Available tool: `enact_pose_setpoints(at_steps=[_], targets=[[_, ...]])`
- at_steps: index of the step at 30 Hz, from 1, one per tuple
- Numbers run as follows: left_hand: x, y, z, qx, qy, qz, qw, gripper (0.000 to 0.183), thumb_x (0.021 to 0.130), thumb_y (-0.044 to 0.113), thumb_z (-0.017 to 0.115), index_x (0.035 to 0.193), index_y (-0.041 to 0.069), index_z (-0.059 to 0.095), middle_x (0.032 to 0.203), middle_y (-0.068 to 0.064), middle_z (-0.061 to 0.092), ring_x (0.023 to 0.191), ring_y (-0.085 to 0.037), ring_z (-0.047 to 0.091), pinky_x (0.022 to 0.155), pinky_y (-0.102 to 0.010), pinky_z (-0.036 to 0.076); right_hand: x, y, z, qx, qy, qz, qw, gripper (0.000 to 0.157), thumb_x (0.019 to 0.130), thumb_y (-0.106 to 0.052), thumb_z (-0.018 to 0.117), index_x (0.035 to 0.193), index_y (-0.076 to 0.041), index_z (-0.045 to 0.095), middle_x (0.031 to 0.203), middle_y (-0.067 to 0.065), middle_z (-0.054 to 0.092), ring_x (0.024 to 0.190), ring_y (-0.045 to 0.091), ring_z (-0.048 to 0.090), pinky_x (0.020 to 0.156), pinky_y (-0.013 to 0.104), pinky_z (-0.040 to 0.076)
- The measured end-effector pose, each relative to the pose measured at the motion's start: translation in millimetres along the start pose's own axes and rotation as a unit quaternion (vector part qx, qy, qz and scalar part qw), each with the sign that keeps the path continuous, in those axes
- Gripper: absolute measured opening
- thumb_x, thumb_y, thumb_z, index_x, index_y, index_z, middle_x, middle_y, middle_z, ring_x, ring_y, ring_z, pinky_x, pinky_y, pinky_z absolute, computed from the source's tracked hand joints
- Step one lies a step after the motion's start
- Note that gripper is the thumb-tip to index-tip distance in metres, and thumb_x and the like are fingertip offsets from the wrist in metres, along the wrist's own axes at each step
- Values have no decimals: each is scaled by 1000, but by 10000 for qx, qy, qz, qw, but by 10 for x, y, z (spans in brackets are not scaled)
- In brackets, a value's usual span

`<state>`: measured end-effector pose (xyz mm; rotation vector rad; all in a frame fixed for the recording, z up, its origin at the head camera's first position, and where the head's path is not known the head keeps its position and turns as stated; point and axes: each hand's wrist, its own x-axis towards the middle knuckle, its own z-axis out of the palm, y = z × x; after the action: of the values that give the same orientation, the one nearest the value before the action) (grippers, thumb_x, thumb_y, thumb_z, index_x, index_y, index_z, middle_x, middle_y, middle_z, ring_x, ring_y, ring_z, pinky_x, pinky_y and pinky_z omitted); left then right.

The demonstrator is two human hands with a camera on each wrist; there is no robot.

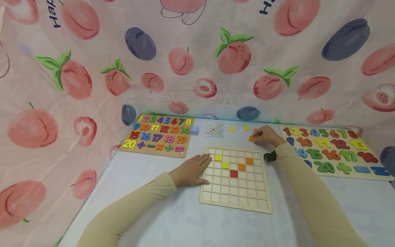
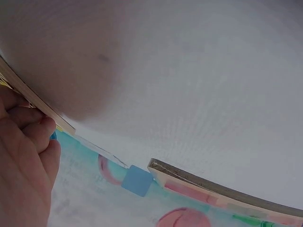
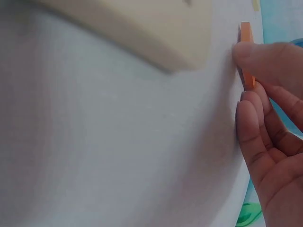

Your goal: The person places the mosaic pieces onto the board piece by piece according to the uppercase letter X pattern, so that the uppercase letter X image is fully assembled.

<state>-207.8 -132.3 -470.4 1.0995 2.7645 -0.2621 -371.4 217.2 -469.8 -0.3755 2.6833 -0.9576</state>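
Note:
A light wooden grid board (image 1: 220,199) lies on the table. Set in its cells are two yellow tiles (image 1: 218,157), two orange tiles (image 1: 242,167) and a red tile (image 1: 234,173). My left hand (image 1: 192,170) rests with straight fingers on the board's left edge; those fingers also lie along the rim in the left wrist view. Beyond the board's far right corner, my right hand (image 1: 267,136) pinches a small orange square tile (image 3: 246,35) by thumb and fingers, low over the table. Another orange tile (image 1: 255,130) peeks out behind that hand, mostly hidden.
Two loose yellow tiles (image 1: 231,129) lie behind the board, beside a printed pattern card (image 1: 213,130) and a blue block (image 1: 195,130). Number puzzle boards stand left (image 1: 154,153) and right (image 1: 348,175). A small black object (image 1: 270,156) sits by the right wrist. Fruit-print cloth (image 1: 191,92) hangs behind.

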Motion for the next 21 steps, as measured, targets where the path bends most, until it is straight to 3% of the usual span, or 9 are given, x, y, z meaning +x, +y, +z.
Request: enact_pose_setpoints(at_steps=[8, 18, 21], targets=[[-8, 3, -12, -4, 59, 19, 10000, 92, 87, 70, 37, 151, 7, 16, 158, -10, 16, 147, -22, 17, 120, -34, 17, -104, -101, 6, -274, -191, -185, 9993, 27, 74, -9, 75, 97, 5, 67, 84, 10, 66, 75, 15, 56, 68, 22, 48], [-14, -3, -11, -109, -2, -15, 9999, 92, 88, 70, 36, 151, 7, 14, 159, -9, 13, 147, -22, 13, 121, -34, 14, -461, -397, 81, 178, -575, -1042, 9927, 24, 78, -9, 74, 98, 1, 67, 87, 11, 64, 76, 12, 57, 69, 21, 51], [-10, -5, -3, -147, -3, -2, 9999, 91, 88, 69, 36, 151, 7, 14, 159, -9, 12, 147, -22, 13, 121, -34, 14, -564, -497, 134, 348, -681, -1110, 9909, 24, 77, -8, 74, 98, 1, 66, 85, 10, 63, 75, 13, 56, 67, 20, 51]])
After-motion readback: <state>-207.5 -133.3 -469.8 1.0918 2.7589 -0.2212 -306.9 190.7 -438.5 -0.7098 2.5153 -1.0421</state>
